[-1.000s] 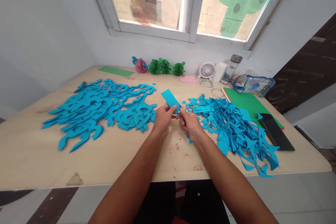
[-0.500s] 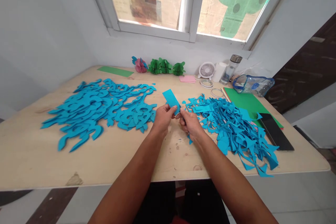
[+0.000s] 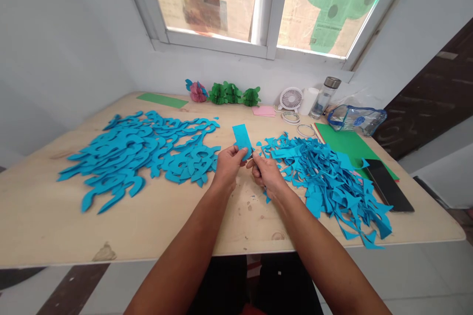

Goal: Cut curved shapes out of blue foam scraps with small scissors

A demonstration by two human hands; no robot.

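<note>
Between finger and thumb, my left hand (image 3: 229, 163) pinches the lower end of a blue paper strip (image 3: 241, 136), which stands up and away from me. My right hand (image 3: 266, 168) is closed around dark-handled scissors (image 3: 258, 173), mostly hidden by the fingers. Their blades meet the strip's lower right edge. On the left lies a heap of curved blue paper cutouts (image 3: 125, 145), with smaller petal-like ones (image 3: 192, 165) nearest my left hand. Beside my right hand spreads a pile of blue paper scraps (image 3: 325, 172).
Along the wall stand green paper ornaments (image 3: 232, 93), a pink one (image 3: 197, 91), a small fan (image 3: 291, 99) and a glass bottle (image 3: 325, 97). Tape rolls (image 3: 290, 117), a clear pouch (image 3: 356, 119), green sheets (image 3: 347, 145) and a black phone-like slab (image 3: 389, 186) lie on the right.
The blue strip has turned in my left hand and now points more upright. My right hand has stayed beside it, shifting only slightly.
</note>
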